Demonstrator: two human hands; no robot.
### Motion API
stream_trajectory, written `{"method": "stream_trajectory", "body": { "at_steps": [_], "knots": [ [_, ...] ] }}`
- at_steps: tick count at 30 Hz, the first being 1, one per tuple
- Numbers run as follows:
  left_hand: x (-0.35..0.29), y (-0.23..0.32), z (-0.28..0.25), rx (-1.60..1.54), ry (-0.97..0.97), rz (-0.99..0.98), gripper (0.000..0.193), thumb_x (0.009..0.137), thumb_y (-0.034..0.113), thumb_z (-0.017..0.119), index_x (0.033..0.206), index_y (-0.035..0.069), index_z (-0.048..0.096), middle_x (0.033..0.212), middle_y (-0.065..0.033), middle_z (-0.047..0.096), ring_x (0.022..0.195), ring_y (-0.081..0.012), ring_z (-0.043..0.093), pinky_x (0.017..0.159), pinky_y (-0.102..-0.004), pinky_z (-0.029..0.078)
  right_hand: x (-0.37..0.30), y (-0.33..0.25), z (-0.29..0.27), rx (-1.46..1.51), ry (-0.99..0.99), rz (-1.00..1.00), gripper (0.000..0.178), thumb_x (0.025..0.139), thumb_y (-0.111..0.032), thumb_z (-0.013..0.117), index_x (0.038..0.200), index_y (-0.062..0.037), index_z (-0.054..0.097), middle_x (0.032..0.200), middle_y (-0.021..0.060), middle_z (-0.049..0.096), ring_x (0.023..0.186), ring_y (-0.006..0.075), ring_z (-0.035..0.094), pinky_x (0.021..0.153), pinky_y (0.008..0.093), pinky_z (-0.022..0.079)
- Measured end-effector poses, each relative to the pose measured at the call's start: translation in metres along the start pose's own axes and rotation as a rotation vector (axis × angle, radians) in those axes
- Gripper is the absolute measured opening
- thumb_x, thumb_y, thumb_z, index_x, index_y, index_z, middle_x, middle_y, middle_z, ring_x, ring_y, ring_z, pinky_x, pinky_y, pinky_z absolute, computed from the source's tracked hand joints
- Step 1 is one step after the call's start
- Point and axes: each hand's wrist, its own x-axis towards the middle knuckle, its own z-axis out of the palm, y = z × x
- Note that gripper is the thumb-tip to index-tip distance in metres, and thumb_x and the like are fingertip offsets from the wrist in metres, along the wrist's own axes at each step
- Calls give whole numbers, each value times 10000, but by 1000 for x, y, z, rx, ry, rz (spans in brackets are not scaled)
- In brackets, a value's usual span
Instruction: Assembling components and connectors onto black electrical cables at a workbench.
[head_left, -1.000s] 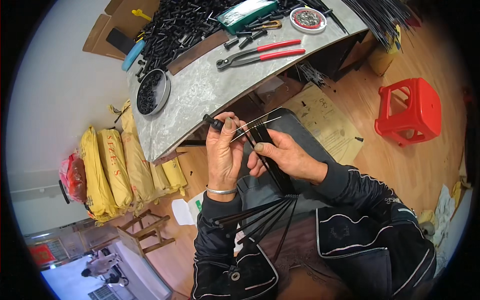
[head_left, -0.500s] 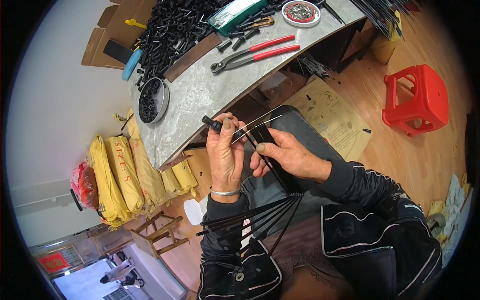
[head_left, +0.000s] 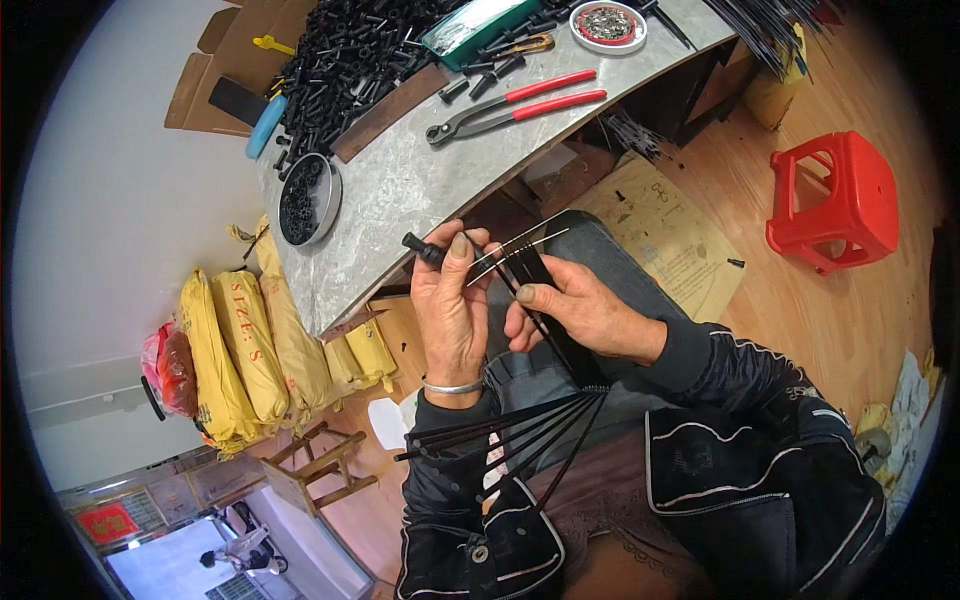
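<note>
Left hand [head_left: 452, 312] is closed around a small black cap [head_left: 424, 247], thumb pressed on top, with the cap's end poking out toward the counter edge [head_left: 400, 290]. Right hand [head_left: 578, 312] is pinched shut on a thin black rod [head_left: 540, 325], fingers curled, just beside the left one, over the lap and just off the counter's near edge.

If I were doing this bit, I'd keep the cap pinned still with the thumb and feed the bare wire tips [head_left: 530, 240] in a straight line rather than at an angle, gripping close to the tips so they don't flex. Can't tell whether a tip is actually in the cap yet, too small.

Rod's long axis runs diagonally: the pale tips point up and away toward the counter, the black tails fan out low toward the person's left, across the jacket. The rest of the rods [head_left: 500, 435] lie the same way.

Further out on the counter: red pliers [head_left: 515, 105], a round dish [head_left: 305, 198] of black bits near the left edge, a big pile of black caps [head_left: 360, 50].
</note>
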Motion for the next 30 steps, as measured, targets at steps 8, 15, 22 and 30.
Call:
{"method": "stream_trajectory", "body": {
  "at_steps": [8,15,22,30],
  "knots": [
    [-1,2,6,30,0,13,220,901,92,631,1094,26,548,1023,-134,638,887,-233,650,761,-340,546,0,-1,1,-7,19,8,304,995,-218,469,1216,-12,435,880,120,627,774,201,661,701,300,561],
    [3,-2,-6,-45,-58,45,192,893,98,644,1056,38,562,1006,-115,640,881,-235,651,743,-346,550,0,-1,3,4,6,7,316,992,-219,473,1232,-18,432,878,119,625,770,198,658,701,299,559],
    [1,0,1,6,43,16,183,883,105,661,1034,43,581,964,-111,650,851,-225,661,712,-325,564,0,-1,3,17,3,8,340,994,-212,465,1269,-19,414,881,122,623,763,199,656,700,297,557],
    [2,1,1,113,73,52,225,896,123,644,1078,19,561,997,-129,652,844,-224,665,703,-323,558,1,2,1,-1,23,3,302,993,-229,475,1205,-17,435,887,122,625,766,206,665,691,301,559]
  ]
}}
